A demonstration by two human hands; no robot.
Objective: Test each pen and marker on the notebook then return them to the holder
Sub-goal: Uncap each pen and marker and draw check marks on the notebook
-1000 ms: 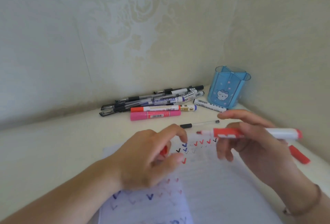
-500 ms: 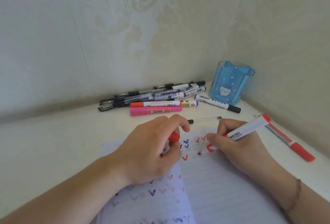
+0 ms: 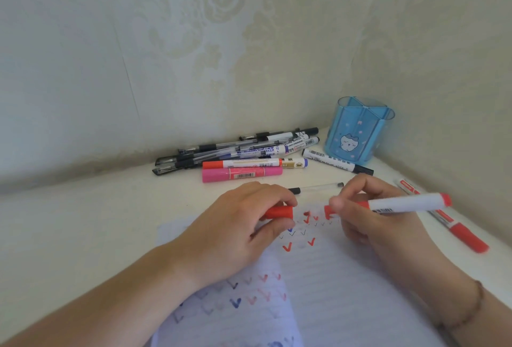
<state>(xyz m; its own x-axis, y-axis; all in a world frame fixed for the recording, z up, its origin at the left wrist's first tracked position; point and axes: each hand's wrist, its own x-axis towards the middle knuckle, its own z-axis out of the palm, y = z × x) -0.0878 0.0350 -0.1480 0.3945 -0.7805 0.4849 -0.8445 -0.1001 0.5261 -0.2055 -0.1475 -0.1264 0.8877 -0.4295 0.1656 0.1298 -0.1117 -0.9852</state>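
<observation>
My right hand [image 3: 368,213] grips a white marker with red ends [image 3: 401,204], held nearly level just above the open notebook [image 3: 346,291], its red tip end pointing left. My left hand [image 3: 238,233] pinches the marker's red cap [image 3: 278,212] a short gap to the left of that tip. The lined page carries several red, blue and black tick marks. A blue translucent pen holder [image 3: 357,132] stands in the far right corner. A pile of pens and markers [image 3: 241,152] lies by the back wall.
A pink marker [image 3: 241,175] and a red-and-white marker [image 3: 249,164] lie in front of the pile. A black-capped white marker [image 3: 336,164] lies by the holder, a clear thin pen [image 3: 318,188] behind my hands, a red pen [image 3: 448,222] on the right. Walls close the corner.
My right hand lifted the marker off the page after drawing a red tick and turned it level. My left hand brought the red cap up toward the marker's tip.
</observation>
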